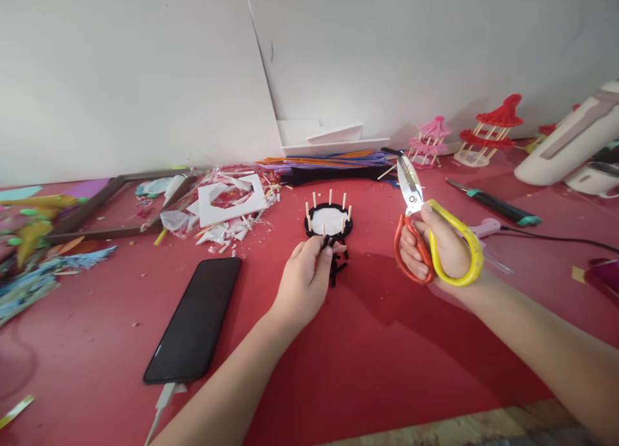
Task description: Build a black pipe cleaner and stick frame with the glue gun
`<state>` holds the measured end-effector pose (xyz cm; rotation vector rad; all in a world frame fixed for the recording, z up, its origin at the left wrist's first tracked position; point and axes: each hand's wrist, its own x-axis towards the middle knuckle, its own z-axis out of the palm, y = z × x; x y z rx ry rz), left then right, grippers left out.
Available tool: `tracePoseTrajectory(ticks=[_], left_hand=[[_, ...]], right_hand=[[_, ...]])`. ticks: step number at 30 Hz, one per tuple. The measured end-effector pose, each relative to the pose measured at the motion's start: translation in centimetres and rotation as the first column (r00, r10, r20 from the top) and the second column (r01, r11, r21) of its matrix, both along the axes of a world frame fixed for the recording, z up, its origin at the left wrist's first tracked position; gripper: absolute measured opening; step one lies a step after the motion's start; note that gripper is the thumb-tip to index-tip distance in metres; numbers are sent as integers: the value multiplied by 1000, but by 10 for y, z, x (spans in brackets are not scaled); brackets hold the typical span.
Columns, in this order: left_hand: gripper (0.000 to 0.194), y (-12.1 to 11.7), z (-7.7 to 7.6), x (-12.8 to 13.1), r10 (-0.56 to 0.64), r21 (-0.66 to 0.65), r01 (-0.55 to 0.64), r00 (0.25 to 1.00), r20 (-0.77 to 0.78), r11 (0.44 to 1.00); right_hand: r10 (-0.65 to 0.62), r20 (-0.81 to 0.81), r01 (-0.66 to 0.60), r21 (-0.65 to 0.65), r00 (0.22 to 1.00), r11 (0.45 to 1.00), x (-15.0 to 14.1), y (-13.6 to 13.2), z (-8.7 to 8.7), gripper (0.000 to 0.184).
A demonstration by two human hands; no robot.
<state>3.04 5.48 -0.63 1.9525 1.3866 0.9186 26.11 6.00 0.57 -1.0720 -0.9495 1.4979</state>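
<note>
My left hand [305,275] is closed in a pinch on short black pipe cleaner pieces [329,242]. More cut black pieces [338,267] lie on the red table just beyond its fingers. Behind them sits a round white base [331,221] with a black fuzzy rim and several upright wooden sticks. My right hand [438,243] grips scissors [411,191] with one red and one yellow handle, blades pointing up and away. At the blade tip shows a short black strip [391,151]; whether it touches the blades I cannot tell.
A phone [196,320] on a cable lies left. Foam scraps [232,201] and a pipe cleaner bundle [333,169] lie further back. Pink [430,142] and red [491,131] pavilion models, a utility knife [493,202], a glue gun [486,228] and a pale bottle [570,136] stand or lie right.
</note>
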Motion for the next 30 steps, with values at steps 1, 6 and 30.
tracePoseTrajectory(ticks=[1,6,30], left_hand=[[22,0,-1,0,1,-6,-1,1000,6,1000],[17,1,-2,0,-3,-18,3,1000,1,1000],[23,-3,0,-4,66,7,-66,989,-135,998]], right_hand=[[11,0,-11,-4,1000,1000,0,0,0,63],[48,0,-48,-6,999,999,2,1,0,63],[78,173,-88,49,982,995,2,-2,5,65]])
